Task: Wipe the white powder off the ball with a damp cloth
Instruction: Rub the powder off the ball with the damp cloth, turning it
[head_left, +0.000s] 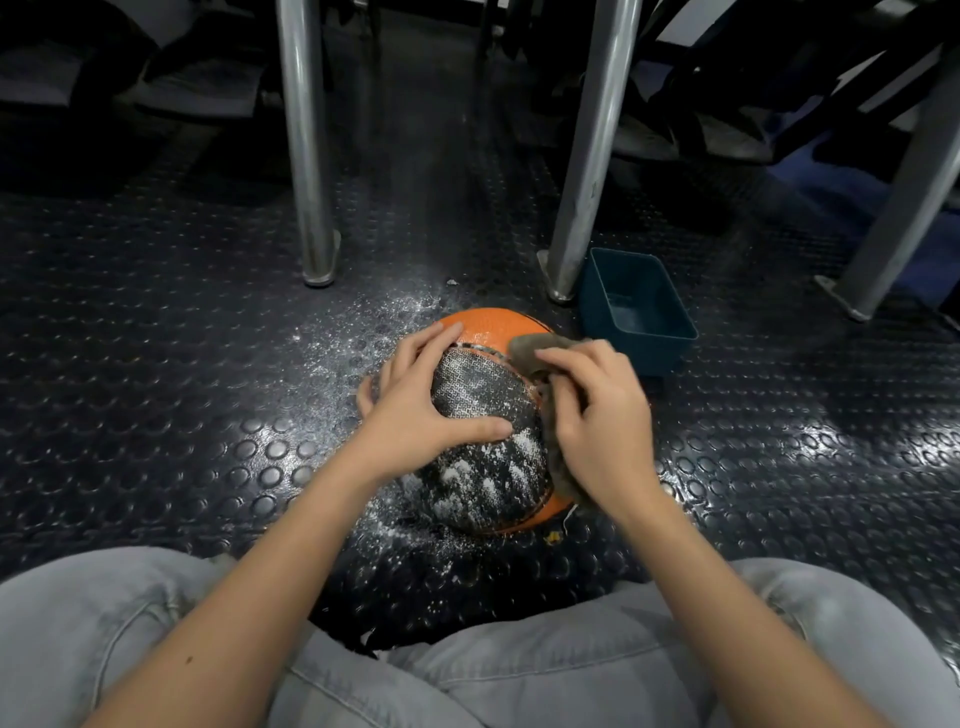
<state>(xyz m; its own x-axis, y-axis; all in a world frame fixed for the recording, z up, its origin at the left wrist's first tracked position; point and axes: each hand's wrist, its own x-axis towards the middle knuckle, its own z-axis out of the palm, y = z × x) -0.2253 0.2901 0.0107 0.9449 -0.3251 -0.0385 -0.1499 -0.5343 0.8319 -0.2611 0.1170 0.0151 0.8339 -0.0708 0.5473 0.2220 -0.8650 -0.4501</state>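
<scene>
An orange and black ball (485, 467) sits on the dark studded floor in front of my knees. White powder streaks its black panel, thickest on the near half. My left hand (421, 400) rests on the ball's left side, fingers spread over the top and thumb reaching across the black panel. My right hand (597, 415) holds a grey-brown cloth (540, 351) against the ball's right side. The cloth pokes out past my fingertips and hangs below my palm.
A dark teal plastic tub (636, 312) stands just right of the ball with a little water in it. Metal legs (309, 156) (587, 156) rise behind the ball. White powder (363, 322) lies scattered on the floor around the ball. My knees fill the bottom edge.
</scene>
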